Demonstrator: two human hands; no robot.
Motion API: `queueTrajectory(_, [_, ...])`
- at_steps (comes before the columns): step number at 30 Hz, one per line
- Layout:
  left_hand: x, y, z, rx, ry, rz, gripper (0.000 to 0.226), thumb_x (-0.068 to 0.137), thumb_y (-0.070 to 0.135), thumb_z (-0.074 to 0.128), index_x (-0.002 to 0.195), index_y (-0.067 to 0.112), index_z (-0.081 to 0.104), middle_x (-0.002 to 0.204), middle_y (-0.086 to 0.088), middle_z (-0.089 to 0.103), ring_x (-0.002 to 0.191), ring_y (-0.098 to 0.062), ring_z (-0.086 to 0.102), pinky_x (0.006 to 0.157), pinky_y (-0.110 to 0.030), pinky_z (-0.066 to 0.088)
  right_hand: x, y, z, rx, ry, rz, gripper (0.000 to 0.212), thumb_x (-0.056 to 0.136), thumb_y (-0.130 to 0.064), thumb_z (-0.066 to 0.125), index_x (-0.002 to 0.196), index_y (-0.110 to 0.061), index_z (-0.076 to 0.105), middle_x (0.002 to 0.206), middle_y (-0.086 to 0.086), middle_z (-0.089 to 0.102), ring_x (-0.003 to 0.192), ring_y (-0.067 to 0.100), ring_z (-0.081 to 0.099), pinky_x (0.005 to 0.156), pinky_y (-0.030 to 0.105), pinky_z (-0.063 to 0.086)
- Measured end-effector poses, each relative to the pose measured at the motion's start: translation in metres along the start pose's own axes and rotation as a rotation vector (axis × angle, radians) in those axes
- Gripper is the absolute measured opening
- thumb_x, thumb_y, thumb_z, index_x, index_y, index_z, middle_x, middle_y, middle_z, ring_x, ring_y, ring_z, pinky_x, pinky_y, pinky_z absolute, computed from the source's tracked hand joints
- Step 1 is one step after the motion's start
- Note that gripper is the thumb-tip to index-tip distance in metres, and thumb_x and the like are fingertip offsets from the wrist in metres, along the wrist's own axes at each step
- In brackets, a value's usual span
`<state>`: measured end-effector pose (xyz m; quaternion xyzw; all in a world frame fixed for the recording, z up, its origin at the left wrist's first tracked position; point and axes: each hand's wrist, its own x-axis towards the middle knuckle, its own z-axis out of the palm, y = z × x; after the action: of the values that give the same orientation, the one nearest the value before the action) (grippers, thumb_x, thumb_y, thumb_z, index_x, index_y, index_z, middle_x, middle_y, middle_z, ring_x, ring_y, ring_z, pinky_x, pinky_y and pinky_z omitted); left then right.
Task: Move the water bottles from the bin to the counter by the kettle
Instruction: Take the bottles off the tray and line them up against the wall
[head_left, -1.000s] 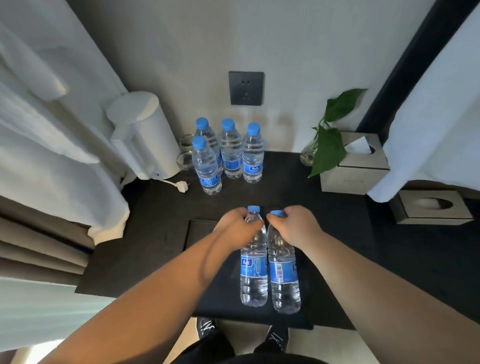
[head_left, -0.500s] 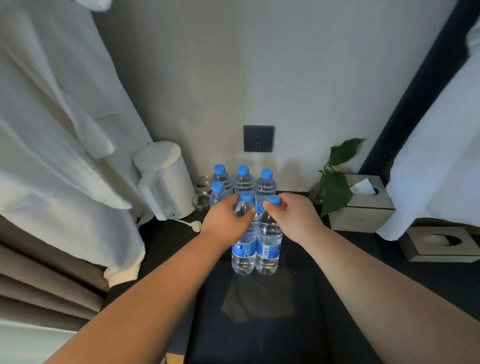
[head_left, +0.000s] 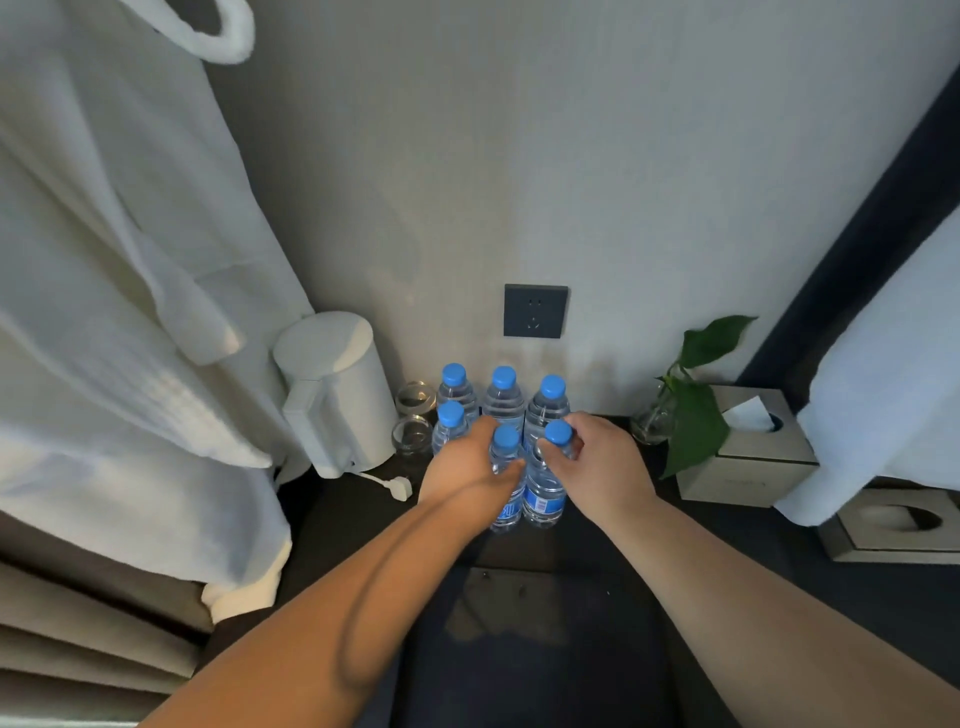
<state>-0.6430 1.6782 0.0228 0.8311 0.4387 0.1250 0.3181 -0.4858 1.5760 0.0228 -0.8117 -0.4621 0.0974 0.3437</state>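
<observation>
Far left, a white bathrobe (head_left: 119, 312) hangs down beside the dark counter (head_left: 597, 597). Next along, the white electric kettle (head_left: 337, 395) stands at the back corner, its white plug (head_left: 397, 488) lying loose on the counter in front of it. Just to the right of the kettle, two clear drinking glasses (head_left: 413, 421) sit one behind the other. Then the bottles: four blue-capped water bottles (head_left: 501, 397) stand upright against the wall, three in the back row and one in front at the left end. Right in front of them, the left hand (head_left: 467, 467) is wrapped around the shoulder of a fifth water bottle (head_left: 505, 457), thumb and fingers closed on it below the cap. Touching it on the right, a sixth bottle (head_left: 543, 493) is gripped near its neck by the right hand (head_left: 597, 462), fingertips pinched just under the blue cap. Both held bottles are upright with their bases down at the counter, though whether they rest on it cannot be told. Above, a dark wall socket (head_left: 535, 310). Further right, a leafy cutting in a glass vase (head_left: 691, 410), then a tissue box (head_left: 753, 452), then a second, flatter box (head_left: 904, 525) at the edge.
</observation>
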Motion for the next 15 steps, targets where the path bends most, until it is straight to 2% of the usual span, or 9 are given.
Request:
queueTrajectory(3, [0.006, 0.002, -0.002, 0.039, -0.024, -0.025, 0.022, 0.086, 0.044, 0.061, 0.103, 0.039, 0.048, 0.092, 0.010, 0.064, 0.080, -0.016, 0.063, 0.065, -0.031, 0.050, 0.002, 0.000, 0.002, -0.042, -0.009, 0.005, 0.024, 0.087, -0.039, 0.075, 0.087, -0.020, 0.060, 0.075, -0.006, 0.060, 0.068, 0.014, 0.058, 0.059, 0.034, 0.048])
queueTrajectory(6, [0.009, 0.005, -0.005, 0.138, 0.006, -0.007, 0.029, 0.087, 0.046, 0.065, 0.110, 0.032, 0.054, 0.099, 0.005, 0.068, 0.087, -0.021, 0.066, 0.072, -0.035, 0.055, 0.008, -0.002, 0.002, -0.090, 0.006, -0.018, 0.033, 0.085, -0.058, 0.069, 0.093, -0.028, 0.057, 0.075, -0.013, 0.059, 0.066, 0.007, 0.058, 0.054, 0.027, 0.043])
queueTrajectory(8, [0.012, 0.007, -0.010, 0.136, 0.047, 0.018, 0.036, 0.086, 0.051, 0.068, 0.115, 0.032, 0.057, 0.105, 0.008, 0.069, 0.095, -0.020, 0.068, 0.078, -0.035, 0.057, 0.016, -0.005, 0.001, -0.095, 0.043, -0.011, 0.037, 0.086, -0.065, 0.065, 0.098, -0.031, 0.058, 0.075, -0.016, 0.057, 0.067, 0.006, 0.057, 0.054, 0.025, 0.038])
queueTrajectory(10, [0.018, 0.011, -0.018, 0.066, 0.096, 0.021, 0.037, 0.085, 0.056, 0.068, 0.113, 0.033, 0.061, 0.107, 0.015, 0.070, 0.098, -0.012, 0.068, 0.084, -0.034, 0.058, 0.028, -0.010, 0.000, -0.087, 0.089, -0.016, 0.034, 0.089, -0.061, 0.065, 0.102, -0.029, 0.062, 0.073, -0.017, 0.054, 0.068, 0.009, 0.058, 0.055, 0.024, 0.037])
queueTrajectory(11, [0.022, 0.013, -0.023, 0.008, 0.131, 0.017, 0.033, 0.085, 0.057, 0.067, 0.106, 0.033, 0.063, 0.101, 0.017, 0.070, 0.093, -0.008, 0.069, 0.083, -0.033, 0.058, 0.034, -0.013, 0.000, -0.079, 0.107, -0.022, 0.031, 0.091, -0.056, 0.067, 0.103, -0.028, 0.064, 0.074, -0.018, 0.055, 0.070, 0.011, 0.060, 0.056, 0.026, 0.038])
queueTrajectory(13, [0.034, 0.018, -0.035, -0.110, 0.216, 0.038, 0.026, 0.087, 0.054, 0.067, 0.096, 0.030, 0.066, 0.084, 0.016, 0.070, 0.078, -0.003, 0.068, 0.075, -0.031, 0.059, 0.049, -0.021, -0.001, -0.066, 0.117, -0.045, 0.026, 0.093, -0.047, 0.070, 0.105, -0.024, 0.066, 0.081, -0.015, 0.062, 0.077, 0.016, 0.064, 0.062, 0.029, 0.045])
queueTrajectory(15, [0.048, 0.021, -0.048, -0.169, 0.285, 0.075, 0.022, 0.088, 0.047, 0.068, 0.097, 0.027, 0.068, 0.077, 0.014, 0.069, 0.071, -0.001, 0.066, 0.069, -0.028, 0.057, 0.064, -0.028, -0.001, -0.090, 0.094, -0.089, 0.027, 0.093, -0.044, 0.071, 0.108, -0.022, 0.067, 0.080, -0.011, 0.062, 0.076, 0.018, 0.063, 0.063, 0.030, 0.047])
